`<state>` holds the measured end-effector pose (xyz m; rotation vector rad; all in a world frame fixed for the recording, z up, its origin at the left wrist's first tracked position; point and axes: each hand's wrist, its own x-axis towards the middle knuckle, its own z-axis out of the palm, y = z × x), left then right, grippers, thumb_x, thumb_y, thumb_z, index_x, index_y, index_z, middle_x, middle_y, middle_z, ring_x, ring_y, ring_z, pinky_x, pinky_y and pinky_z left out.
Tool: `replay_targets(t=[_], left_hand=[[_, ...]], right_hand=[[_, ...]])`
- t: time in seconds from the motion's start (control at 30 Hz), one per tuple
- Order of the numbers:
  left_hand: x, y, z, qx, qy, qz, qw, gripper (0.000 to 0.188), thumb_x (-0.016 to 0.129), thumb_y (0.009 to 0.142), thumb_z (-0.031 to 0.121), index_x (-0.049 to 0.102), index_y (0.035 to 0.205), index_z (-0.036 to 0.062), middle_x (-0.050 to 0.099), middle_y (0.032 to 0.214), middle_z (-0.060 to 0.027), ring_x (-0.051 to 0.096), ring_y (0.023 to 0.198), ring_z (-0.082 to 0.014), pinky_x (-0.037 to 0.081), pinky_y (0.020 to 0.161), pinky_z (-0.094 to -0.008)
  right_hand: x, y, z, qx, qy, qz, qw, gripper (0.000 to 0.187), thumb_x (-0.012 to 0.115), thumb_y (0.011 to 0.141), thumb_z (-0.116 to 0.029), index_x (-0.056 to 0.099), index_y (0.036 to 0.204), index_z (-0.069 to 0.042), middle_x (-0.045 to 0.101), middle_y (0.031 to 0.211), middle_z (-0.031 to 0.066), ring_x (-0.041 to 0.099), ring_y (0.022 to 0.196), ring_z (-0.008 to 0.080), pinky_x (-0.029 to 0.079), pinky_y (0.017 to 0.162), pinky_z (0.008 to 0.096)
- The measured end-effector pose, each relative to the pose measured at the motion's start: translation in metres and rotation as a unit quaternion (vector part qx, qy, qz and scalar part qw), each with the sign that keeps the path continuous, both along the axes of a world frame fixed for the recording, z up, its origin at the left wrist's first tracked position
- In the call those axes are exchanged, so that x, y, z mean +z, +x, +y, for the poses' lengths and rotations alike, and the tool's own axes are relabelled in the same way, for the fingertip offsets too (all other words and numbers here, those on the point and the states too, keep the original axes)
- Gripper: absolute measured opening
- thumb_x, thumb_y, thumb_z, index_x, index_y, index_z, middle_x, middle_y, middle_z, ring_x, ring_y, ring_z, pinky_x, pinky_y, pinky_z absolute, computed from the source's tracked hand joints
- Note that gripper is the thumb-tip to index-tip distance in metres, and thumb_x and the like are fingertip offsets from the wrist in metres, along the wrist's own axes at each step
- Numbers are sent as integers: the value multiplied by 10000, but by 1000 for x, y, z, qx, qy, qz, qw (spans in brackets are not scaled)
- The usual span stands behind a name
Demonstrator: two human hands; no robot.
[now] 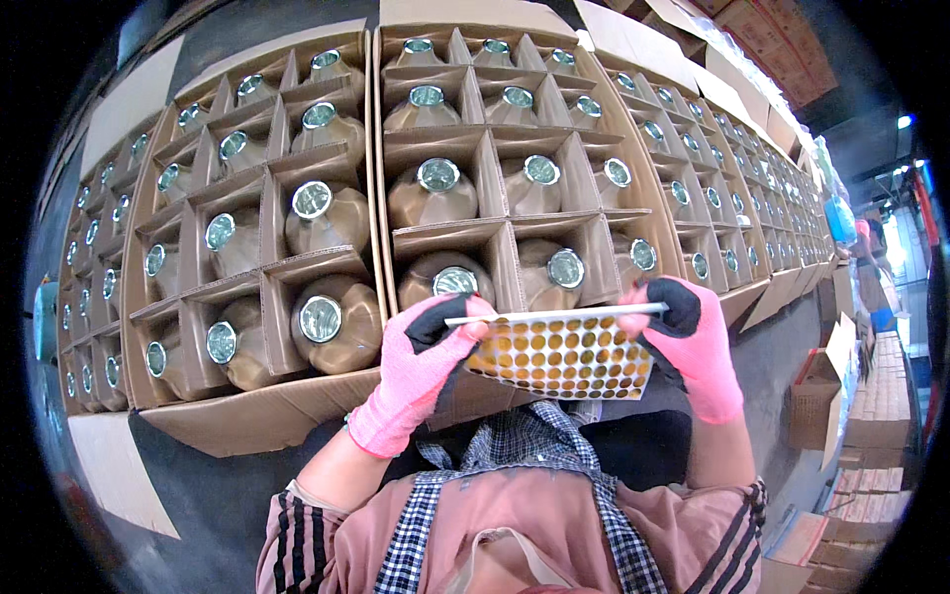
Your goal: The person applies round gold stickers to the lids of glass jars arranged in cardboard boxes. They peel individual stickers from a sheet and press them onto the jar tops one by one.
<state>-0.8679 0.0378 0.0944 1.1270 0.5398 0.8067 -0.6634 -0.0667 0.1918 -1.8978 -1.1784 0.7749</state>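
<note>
Beyond both hands, a long row of open cardboard cartons [554, 59] runs away to the upper right, each split by cardboard dividers [485, 158] into cells. Every cell holds one brown bottle [432, 193] standing upright with a silvery sealed mouth. The nearest full carton [262, 411] lies up and to the left of the left grip, its front flap folded out toward the person. All the cartons sit on a dark worktop [782, 337], which shows bare just right of the right grip.

Between the two grips is a sticker sheet [559, 356], a pale rectangle covered in rows of small round gold-brown stickers (some spots look lighter, though I cannot tell whether they are bare). The sheet is held roughly level above the near edge of the middle carton, its far edge toward the bottles.

The left hand [421, 371], in a pink knit glove with dark fingertips, has its grip narrow and pinched on the left edge of the sheet. The right hand [693, 346], gloved the same way, has its grip closed on the sheet's upper right corner, thumb on top.

Below the grips, a checked apron [524, 445] over a pink striped sleeve fills the lower edge. Well right of the right grip, stacks of small boxes [871, 396] stand on the floor.
</note>
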Motion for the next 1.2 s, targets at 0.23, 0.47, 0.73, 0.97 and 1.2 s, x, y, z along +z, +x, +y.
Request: replay_targets(t=[0.23,0.47,0.73,0.97,1.2], left_hand=[[-11,-8,-7,-26,19,33,999,121,611,754,89,594,809,-17,595,774,-53,549,731,-124,435,685,-254],[-20,6,-13,-120,150,39,981,118,610,730,108,583,776,3,572,720,-108,549,700,-258,436,663,-306],[-27,9,-14,-120,151,67,979,84,595,722,92,584,752,15,563,709,-103,538,678,-275,431,641,-326],[-27,15,-19,-138,149,67,977,125,559,756,108,570,832,10,553,748,-118,526,682,-289,425,638,-323],[-26,13,-20,-162,71,85,981,173,540,806,158,580,879,6,565,799,-122,537,711,-246,424,665,-293]], right_hand=[[18,-50,4,66,-16,-453,889,421,713,579,-211,560,919,-15,547,987,115,462,1028,319,352,880,410],[-26,-54,-1,196,-28,-357,913,191,637,640,-165,519,749,-62,527,841,106,505,870,279,389,775,386],[-39,-48,0,202,-41,-309,928,220,641,632,-160,529,791,-59,516,860,110,497,880,297,389,781,391],[-50,-46,1,189,22,-258,947,219,660,545,-43,574,746,-62,570,793,38,547,828,244,419,744,346],[-54,-42,-2,200,61,-278,938,226,647,529,-29,562,739,-43,564,788,53,546,843,245,418,744,362]])
